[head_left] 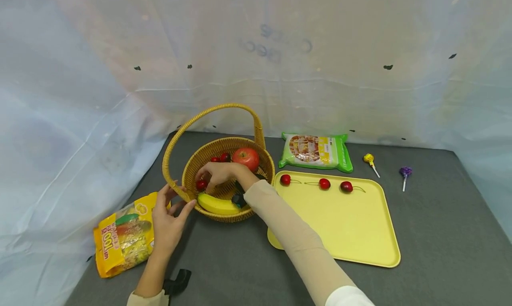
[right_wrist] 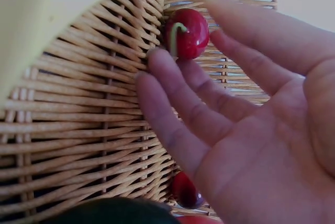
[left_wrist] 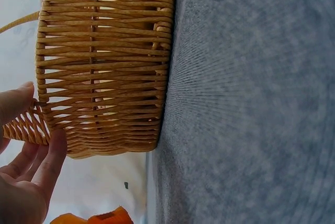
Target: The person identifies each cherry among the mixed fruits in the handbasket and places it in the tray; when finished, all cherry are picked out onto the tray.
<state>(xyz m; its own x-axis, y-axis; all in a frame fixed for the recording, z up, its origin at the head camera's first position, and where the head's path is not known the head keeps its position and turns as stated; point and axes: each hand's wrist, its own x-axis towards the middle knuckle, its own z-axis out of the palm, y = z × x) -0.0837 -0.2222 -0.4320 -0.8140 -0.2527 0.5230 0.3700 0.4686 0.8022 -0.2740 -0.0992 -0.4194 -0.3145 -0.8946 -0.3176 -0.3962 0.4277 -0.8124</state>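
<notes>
Cherry [head_left: 202, 185] inside basket [head_left: 224, 140], against the left wall. Yellow bag [head_left: 124, 235] lies beside the left hand [head_left: 167, 219], which grasps the basket at the foot of its handle [head_left: 232, 105]; if that hold slackens, basket could slide or tip. Right hand [head_left: 220, 172] down inside, fingers loosely bent about the cherry; pinched or not, cannot tell. Skin looks slick: a lopsided squeeze may roll it towards the banana [head_left: 218, 205]. Right sleeve [head_left: 294, 237] crosses the tray [head_left: 340, 226]; a low swing could scatter the three cherries [head_left: 324, 184] there. Hidden: part of the basket floor, under hand and forearm. Dark green shape [right_wrist: 110, 211], cut off in the right wrist view: unidentified.
</notes>
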